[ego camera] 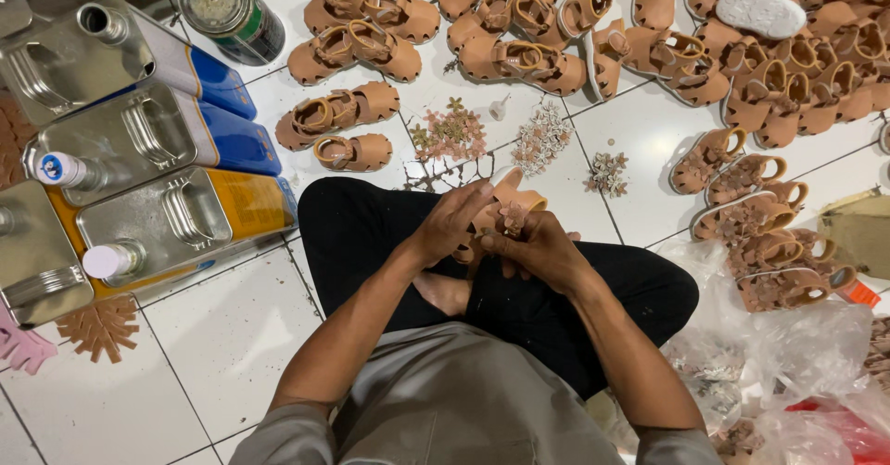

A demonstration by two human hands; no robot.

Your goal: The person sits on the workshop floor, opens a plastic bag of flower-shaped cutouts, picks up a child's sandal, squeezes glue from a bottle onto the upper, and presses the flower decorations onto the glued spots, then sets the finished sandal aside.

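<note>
Tan leather made up the small sandal that sat above the lap, pinched between both hands, the left hand gripping its near side and the right hand closed on it from below, over the white tiled floor.

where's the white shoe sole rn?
Head view, top right: the white textured shoe sole lies on top of the pile of tan children's sandals on the white tiled floor, far from both hands.
</note>
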